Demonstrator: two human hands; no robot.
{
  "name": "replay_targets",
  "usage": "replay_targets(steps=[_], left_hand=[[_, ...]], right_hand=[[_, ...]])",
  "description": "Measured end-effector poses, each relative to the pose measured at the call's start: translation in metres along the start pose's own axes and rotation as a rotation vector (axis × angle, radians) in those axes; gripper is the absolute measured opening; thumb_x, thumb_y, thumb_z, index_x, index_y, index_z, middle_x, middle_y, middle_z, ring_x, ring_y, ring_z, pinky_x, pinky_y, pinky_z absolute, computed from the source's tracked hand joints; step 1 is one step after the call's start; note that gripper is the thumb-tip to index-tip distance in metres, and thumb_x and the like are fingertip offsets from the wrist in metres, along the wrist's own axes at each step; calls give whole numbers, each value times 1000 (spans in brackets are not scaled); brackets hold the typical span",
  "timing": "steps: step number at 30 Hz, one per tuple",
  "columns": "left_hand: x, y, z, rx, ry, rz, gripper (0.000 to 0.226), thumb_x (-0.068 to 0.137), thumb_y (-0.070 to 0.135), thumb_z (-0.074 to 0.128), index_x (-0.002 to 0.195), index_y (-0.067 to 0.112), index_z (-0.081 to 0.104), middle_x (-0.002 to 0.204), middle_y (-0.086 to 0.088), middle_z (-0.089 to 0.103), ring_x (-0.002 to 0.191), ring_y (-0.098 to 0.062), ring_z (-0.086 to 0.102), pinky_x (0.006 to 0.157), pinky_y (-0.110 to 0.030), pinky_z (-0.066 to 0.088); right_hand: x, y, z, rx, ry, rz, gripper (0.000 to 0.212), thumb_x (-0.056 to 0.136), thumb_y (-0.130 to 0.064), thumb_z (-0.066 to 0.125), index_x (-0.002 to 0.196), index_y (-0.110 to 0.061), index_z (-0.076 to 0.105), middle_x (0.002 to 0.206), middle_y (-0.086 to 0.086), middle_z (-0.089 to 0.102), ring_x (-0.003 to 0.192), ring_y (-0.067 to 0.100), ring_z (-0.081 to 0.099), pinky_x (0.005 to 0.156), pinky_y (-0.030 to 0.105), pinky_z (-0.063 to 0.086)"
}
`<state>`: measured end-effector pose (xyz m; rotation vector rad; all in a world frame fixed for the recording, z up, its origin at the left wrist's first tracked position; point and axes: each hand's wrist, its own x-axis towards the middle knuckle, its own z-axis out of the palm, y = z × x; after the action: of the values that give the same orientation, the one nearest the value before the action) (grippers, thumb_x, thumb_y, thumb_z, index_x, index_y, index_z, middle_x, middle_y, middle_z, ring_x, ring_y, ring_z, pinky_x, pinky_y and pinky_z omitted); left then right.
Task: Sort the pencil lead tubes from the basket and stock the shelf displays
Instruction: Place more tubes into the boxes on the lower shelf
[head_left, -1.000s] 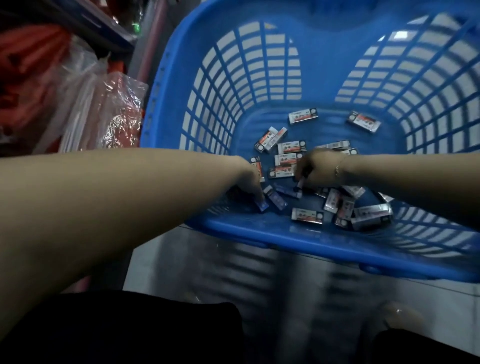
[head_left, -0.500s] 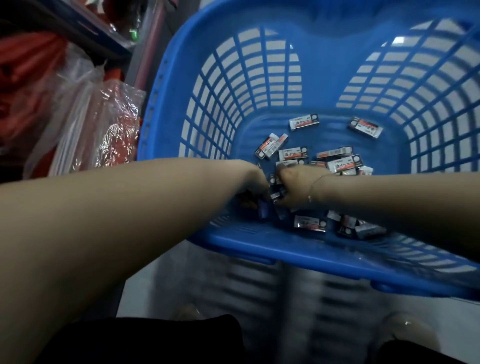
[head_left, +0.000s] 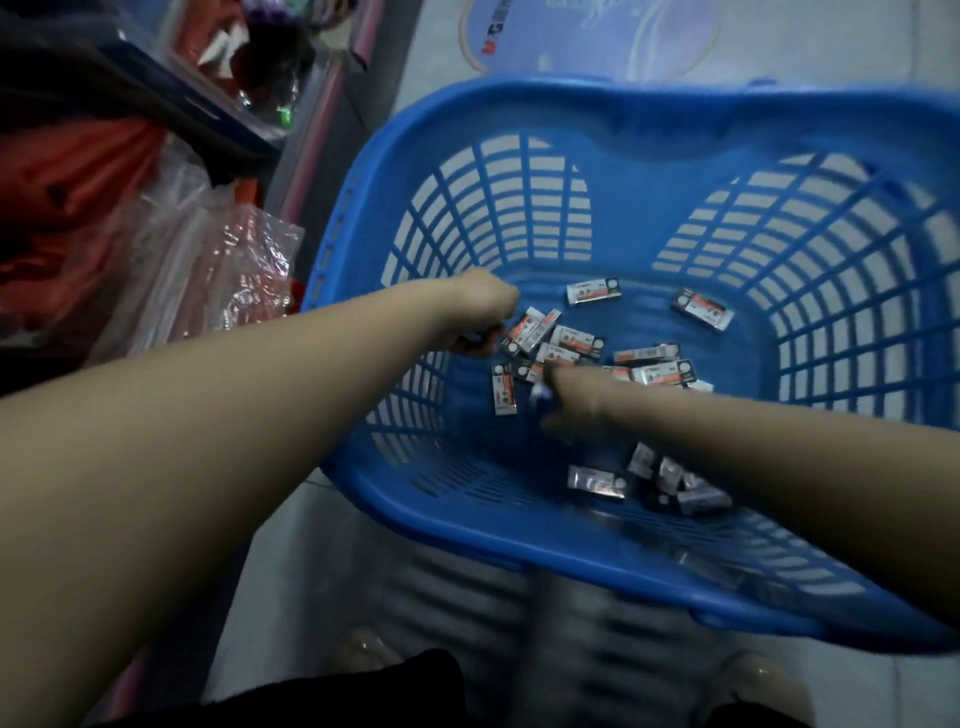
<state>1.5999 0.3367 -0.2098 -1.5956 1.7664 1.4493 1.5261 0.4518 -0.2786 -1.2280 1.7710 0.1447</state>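
Both forearms bare, no sleeves visible up to the frame edges. Left hand (head_left: 480, 304) and right hand (head_left: 576, 397) bare, no gloves; right blurred, so any wrist jewellery cannot be told. Nearer the wearer than the blue basket (head_left: 519, 525): dark black garment (head_left: 337, 696) at bottom edge, two pale rounded shoe toes (head_left: 763, 686) beside it.

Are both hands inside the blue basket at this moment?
Yes: the left hand and right hand both reach down among the lead packs on the blue basket floor.
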Motion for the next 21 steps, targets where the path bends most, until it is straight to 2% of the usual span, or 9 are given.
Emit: replay_targets(steps=[1,3,5,7,9,11,16,18,21], left_hand=[[-14,6,-9,-93,37,21,17,93,8,39,79,11,47,66,-5,48,47,-12,38,37,-14,41],[-60,22,-27,-301,100,39,17,92,6,41,78,13,48,69,-4,50,47,-13,37,36,-14,38],[-120,39,-42,-515,91,58,18,91,5,44,76,14,49,71,-4,51,47,-12,38,37,-13,36],[-194,60,-60,-692,37,82,18,96,17,47,78,16,51,74,-3,54,48,-10,40,38,-14,35],[-272,85,-84,-824,-16,129,27,97,38,45,84,17,56,73,1,58,46,-7,41,40,-15,34],[-349,111,-115,-822,6,225,29,94,45,48,89,19,61,71,5,61,45,-6,42,42,-17,36],[-520,155,-195,-855,103,439,8,92,17,56,84,15,57,67,-1,55,41,-6,38,38,-15,32],[-577,161,-219,-843,137,514,8,90,9,58,88,16,61,65,-3,51,41,-6,36,37,-15,32],[-652,160,-248,-793,238,608,12,88,6,61,94,16,64,52,6,47,40,-6,35,38,-16,32]], right_hand=[[-20,-8,-22,316,29,55,14,87,-21,59,92,-8,57,86,10,66,67,18,61,54,21,46],[-58,-17,-72,985,64,148,18,89,-12,49,71,-12,47,56,4,60,37,9,46,37,13,33],[-111,-43,-124,1563,25,103,19,82,-4,37,66,-14,37,50,3,55,31,7,34,34,11,25],[-181,-88,-165,1892,-17,-53,15,76,-2,33,67,-11,41,57,4,53,37,7,37,35,13,28],[-252,-133,-200,1937,13,-140,22,83,-1,33,68,-10,46,62,4,52,44,8,41,38,13,33],[-324,-177,-233,1882,88,-179,27,86,1,37,67,-11,50,63,4,53,48,9,44,40,13,36],[-485,-270,-311,1592,343,-319,29,79,10,47,73,-13,62,59,1,62,53,13,59,47,16,40],[-533,-298,-333,1576,350,-366,30,80,9,49,85,-14,68,72,2,67,57,12,63,51,17,47],[-598,-334,-354,1547,257,-448,28,85,4,50,94,-15,70,84,10,69,66,17,65,57,22,53]])
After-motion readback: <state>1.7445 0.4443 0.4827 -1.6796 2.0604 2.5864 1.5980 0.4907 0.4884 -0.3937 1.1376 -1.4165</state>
